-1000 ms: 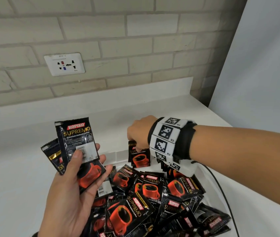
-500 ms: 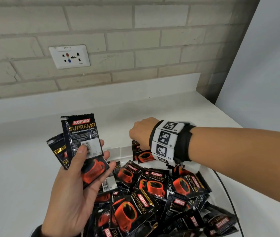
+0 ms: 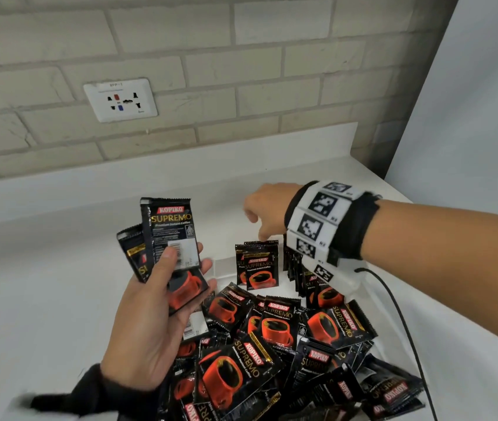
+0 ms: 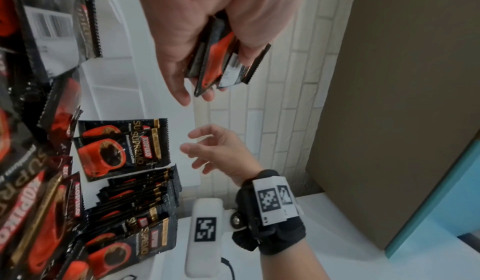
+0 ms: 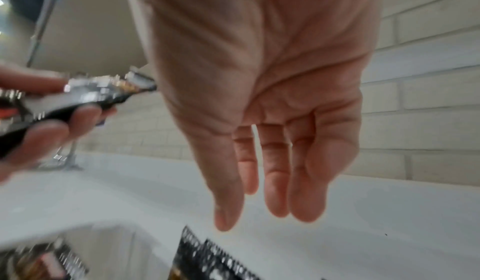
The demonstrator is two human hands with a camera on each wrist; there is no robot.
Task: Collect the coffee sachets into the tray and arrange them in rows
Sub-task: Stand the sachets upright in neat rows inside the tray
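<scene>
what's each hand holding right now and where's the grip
Left hand grips a few coffee sachets around their lower halves, thumb across the front. Right hand holds nothing.

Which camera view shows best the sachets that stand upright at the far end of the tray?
The left wrist view: the standing sachets appear whole and sharp there, with more packed edge-on beside them. The head view shows the front pair smaller, partly behind the right hand. The right wrist view shows only blurred serrated top edges.

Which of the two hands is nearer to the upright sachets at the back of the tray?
Right. The right hand hovers open just above the upright sachets. The left hand is off to their left, gripping its own stack of sachets.
</scene>
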